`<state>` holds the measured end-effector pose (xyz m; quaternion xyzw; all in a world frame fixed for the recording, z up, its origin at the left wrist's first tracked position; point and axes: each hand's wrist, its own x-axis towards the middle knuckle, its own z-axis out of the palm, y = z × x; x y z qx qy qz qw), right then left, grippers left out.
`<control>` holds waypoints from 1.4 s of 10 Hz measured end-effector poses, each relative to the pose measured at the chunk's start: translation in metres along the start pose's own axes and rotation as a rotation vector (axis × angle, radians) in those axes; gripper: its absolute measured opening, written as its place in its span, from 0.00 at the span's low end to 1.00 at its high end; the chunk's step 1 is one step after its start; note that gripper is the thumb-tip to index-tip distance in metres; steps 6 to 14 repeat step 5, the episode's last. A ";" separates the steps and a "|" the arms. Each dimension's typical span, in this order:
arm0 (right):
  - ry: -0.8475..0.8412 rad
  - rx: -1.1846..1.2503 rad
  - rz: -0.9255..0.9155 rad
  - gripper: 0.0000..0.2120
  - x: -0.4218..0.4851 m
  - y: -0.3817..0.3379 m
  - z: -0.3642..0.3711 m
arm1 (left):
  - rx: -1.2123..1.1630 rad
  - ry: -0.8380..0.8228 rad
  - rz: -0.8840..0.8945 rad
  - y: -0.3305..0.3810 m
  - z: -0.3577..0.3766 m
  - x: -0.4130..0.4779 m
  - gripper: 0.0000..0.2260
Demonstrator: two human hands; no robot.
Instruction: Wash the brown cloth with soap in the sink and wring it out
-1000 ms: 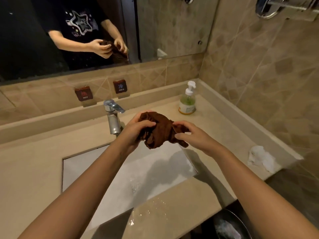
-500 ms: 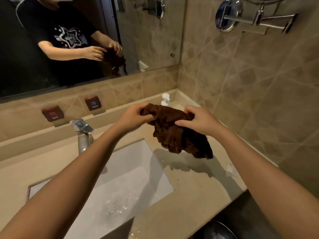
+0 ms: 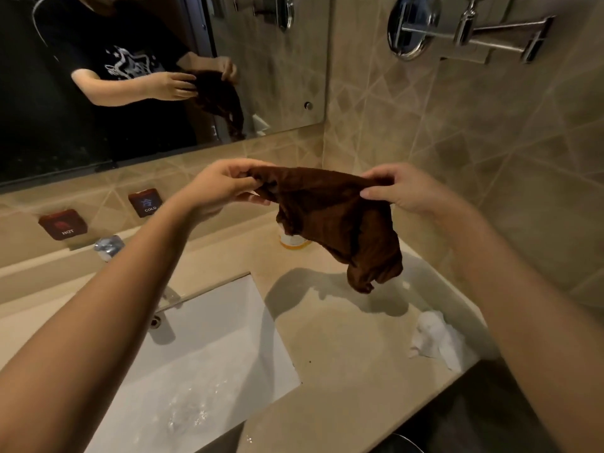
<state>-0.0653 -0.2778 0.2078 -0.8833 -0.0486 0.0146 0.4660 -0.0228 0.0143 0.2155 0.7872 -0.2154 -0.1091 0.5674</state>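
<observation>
The brown cloth [image 3: 333, 220] hangs spread between my two hands, above the beige counter to the right of the sink. My left hand [image 3: 222, 188] pinches its upper left corner and my right hand [image 3: 402, 191] pinches its upper right corner. Its lower end droops free, just above the counter. The white sink [image 3: 209, 348] lies below and left, with water in its bottom. The soap bottle [image 3: 292, 240] stands behind the cloth, only its base showing. The chrome tap [image 3: 109, 246] is partly hidden by my left forearm.
A crumpled white tissue [image 3: 434, 338] lies on the counter [image 3: 343, 338] near its right edge. HOT [image 3: 63, 223] and COLD [image 3: 145, 202] buttons sit on the backsplash. A mirror fills the wall above. A chrome wall fixture [image 3: 464, 31] juts out at the upper right.
My hands lifted the bunched cloth away from over the sink, carried it right over the counter, and pulled it open so it now hangs spread out.
</observation>
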 end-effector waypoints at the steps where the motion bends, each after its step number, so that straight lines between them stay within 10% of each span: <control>1: 0.058 -0.292 -0.020 0.07 0.017 0.014 0.012 | 0.145 0.021 -0.023 -0.004 0.003 0.010 0.12; 3: 0.289 -0.175 -0.008 0.14 0.027 0.067 0.070 | -0.010 0.165 -0.202 -0.064 0.035 0.014 0.16; 5: 0.002 -0.242 0.183 0.10 -0.013 0.124 0.131 | 0.185 0.015 -0.481 -0.135 0.066 -0.045 0.13; 14: 0.002 -0.242 0.183 0.10 -0.013 0.124 0.131 | 0.185 0.015 -0.481 -0.135 0.066 -0.045 0.13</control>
